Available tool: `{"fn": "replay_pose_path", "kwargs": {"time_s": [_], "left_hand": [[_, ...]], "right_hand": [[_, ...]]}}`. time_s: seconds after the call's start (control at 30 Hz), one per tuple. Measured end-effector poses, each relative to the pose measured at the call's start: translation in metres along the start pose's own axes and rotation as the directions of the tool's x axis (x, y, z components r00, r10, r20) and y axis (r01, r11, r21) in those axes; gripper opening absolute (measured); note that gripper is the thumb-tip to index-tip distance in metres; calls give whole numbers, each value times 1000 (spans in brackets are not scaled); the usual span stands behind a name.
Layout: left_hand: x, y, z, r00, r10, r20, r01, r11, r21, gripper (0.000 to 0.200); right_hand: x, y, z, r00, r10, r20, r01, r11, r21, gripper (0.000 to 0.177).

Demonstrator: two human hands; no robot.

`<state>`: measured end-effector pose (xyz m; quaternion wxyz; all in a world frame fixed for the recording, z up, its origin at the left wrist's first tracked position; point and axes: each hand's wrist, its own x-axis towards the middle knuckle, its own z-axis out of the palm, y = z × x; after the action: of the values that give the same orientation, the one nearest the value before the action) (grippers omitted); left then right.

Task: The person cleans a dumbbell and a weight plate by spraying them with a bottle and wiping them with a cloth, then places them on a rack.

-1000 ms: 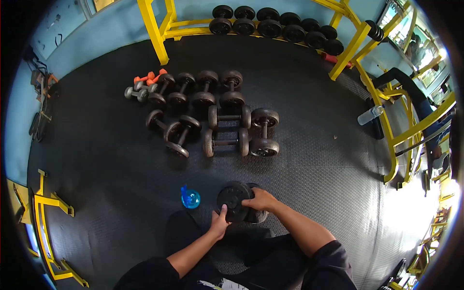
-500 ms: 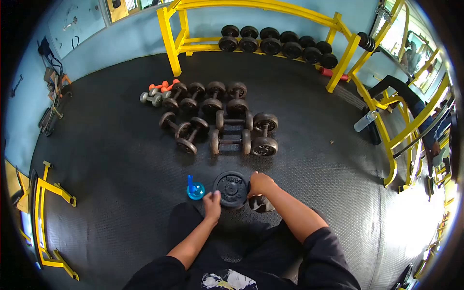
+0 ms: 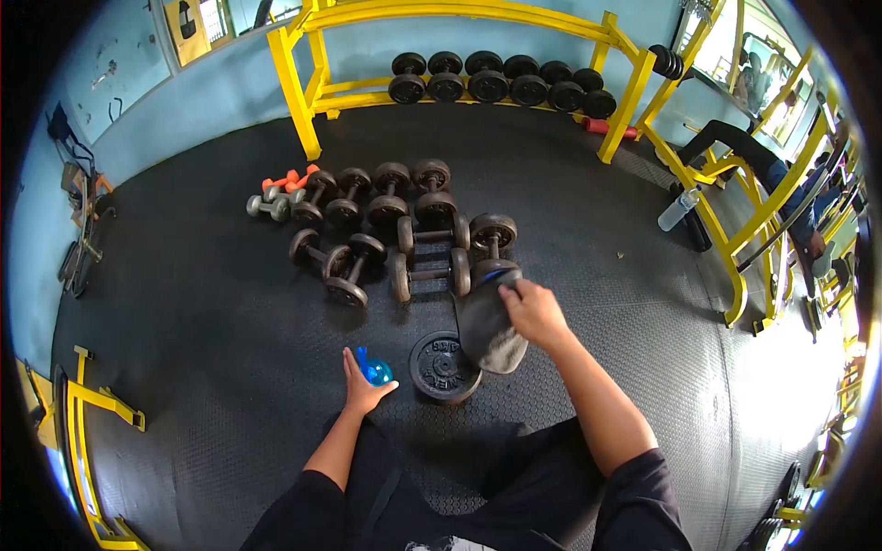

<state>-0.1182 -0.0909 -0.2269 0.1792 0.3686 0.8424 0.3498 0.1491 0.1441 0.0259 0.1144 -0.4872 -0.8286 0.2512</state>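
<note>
My right hand (image 3: 537,317) grips the upper edge of a dark cloth (image 3: 493,332) with a pale lower patch, held up just right of the black weight plate (image 3: 444,365). The cloth overlaps the plate's right rim in this view. That plate lies flat on the floor, raised lettering on its face. To its left stands a small translucent blue bottle (image 3: 378,372) with a darker blue top. My left hand (image 3: 365,383) is open at the bottle, its thumb and fingers spread to either side of it.
Several dark dumbbells (image 3: 427,275) lie ahead on the black rubber floor, with small grey dumbbells (image 3: 268,208) and orange dumbbells (image 3: 292,180) behind. More dumbbells line a yellow rack (image 3: 294,96). A clear water bottle (image 3: 678,210) and a person (image 3: 802,207) are at the right.
My right hand has lifted the cloth from beside the plate, moving forward and right. My left hand has gone from the plate's left edge to the blue bottle, fingers spreading. The view has shifted slightly.
</note>
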Motion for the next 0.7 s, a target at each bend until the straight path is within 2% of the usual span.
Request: {"fn": "replay_pose_path", "kwargs": {"time_s": [0.07, 0.1, 0.13, 0.17, 0.2, 0.23, 0.27, 0.33, 0.4, 0.47, 0.5, 0.57, 0.63, 0.67, 0.7], "left_hand": [[7, -16, 8, 985, 165, -42, -164, 986, 23, 112], [10, -21, 11, 987, 158, -27, -157, 987, 19, 112], [13, -24, 13, 972, 228, -57, -227, 973, 35, 99], [17, -27, 17, 950, 300, -85, -297, 954, 51, 86], [18, -28, 19, 952, 298, -69, -295, 954, 41, 86], [18, -29, 20, 951, 305, -47, -305, 952, -12, 80], [19, -29, 19, 950, 312, -28, -314, 948, -61, 75], [20, -31, 17, 938, 348, -14, -348, 935, -64, 74], [22, -36, 13, 925, 381, -6, -381, 923, -58, 74], [25, -41, 13, 907, 420, 37, -419, 907, -40, 74], [25, -41, 11, 907, 420, 30, -418, 907, -38, 74], [30, -38, 6, 933, 352, 77, -353, 936, -3, 72], [32, -36, 5, 945, 317, 86, -319, 948, 18, 71], [30, -36, 6, 925, 378, 29, -379, 925, 33, 71], [28, -37, 8, 899, 436, -30, -434, 899, 55, 70]], "right_hand": [[-3, -8, -11, 983, 107, -151, -67, 966, 248, 41], [-1, -2, -13, 980, 138, -141, -95, 956, 277, 43], [7, 6, -4, 960, 2, -281, 103, 928, 358, 43], [8, 18, -5, 969, 89, -230, 33, 877, 479, 42], [4, 10, -19, 970, 171, -173, -39, 809, 587, 41], [2, 11, -19, 961, 113, -252, 118, 657, 745, 40], [1, 10, -27, 957, 204, -206, 55, 571, 819, 41], [1, 14, -40, 925, 274, -262, 147, 378, 914, 35], [2, 15, -54, 954, 252, -164, 188, -74, 979, 29], [6, 40, -64, 958, 202, -203, 224, -87, 971, 28], [7, 46, -67, 950, 225, -217, 241, -84, 967, 30], [9, 59, -73, 941, 237, -241, 267, -84, 960, 32], [9, 72, -72, 893, 397, -210, 198, 73, 978, 36], [9, 73, -69, 898, 385, -212, 202, 66, 977, 36], [9, 71, -66, 886, 406, -223, 180, 143, 973, 37]]}}
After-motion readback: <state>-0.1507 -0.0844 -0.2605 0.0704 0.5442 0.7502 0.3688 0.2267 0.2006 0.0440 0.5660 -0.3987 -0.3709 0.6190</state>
